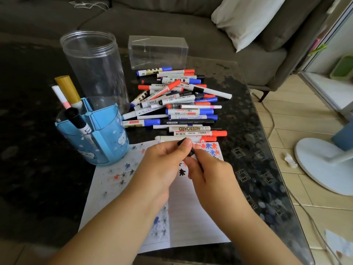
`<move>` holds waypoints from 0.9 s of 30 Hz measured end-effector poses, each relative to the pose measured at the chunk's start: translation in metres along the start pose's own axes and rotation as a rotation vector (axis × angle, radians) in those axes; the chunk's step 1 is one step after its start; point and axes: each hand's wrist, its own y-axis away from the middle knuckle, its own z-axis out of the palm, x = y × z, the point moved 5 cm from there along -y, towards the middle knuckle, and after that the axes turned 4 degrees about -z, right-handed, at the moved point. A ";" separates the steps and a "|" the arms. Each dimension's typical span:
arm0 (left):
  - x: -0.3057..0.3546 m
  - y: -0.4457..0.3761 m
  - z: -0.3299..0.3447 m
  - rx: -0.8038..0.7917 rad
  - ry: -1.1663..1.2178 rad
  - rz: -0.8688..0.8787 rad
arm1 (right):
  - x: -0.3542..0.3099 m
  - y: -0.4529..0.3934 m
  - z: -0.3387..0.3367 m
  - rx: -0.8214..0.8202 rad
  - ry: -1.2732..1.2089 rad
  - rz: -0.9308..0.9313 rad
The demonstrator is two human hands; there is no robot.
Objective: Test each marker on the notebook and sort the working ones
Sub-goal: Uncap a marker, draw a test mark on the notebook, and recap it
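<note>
Now both hands meet over the notebook (191, 217): left hand (162, 165) and right hand (208, 169) each pinch a black marker (186, 148), its axis running 11-to-5; the pile (177, 104) lies at 12.

Both hands meet over the notebook (191, 217): left hand (162, 163) pinches a black cap (181, 141) at its fingertips, right hand (206, 169) grips a black marker (191, 153), mostly hidden. Notebook pg is dotted w/ red, blue & black blots. Behind it a marker pile (177, 104) on the dark table (257, 150). Blue holder (99, 138) at left has 3 markers; clear jar (93, 67) & clear box (158, 51) further back
</note>
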 end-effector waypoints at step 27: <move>0.019 0.001 -0.017 0.051 -0.176 0.167 | 0.013 0.008 -0.017 -0.162 -0.223 0.295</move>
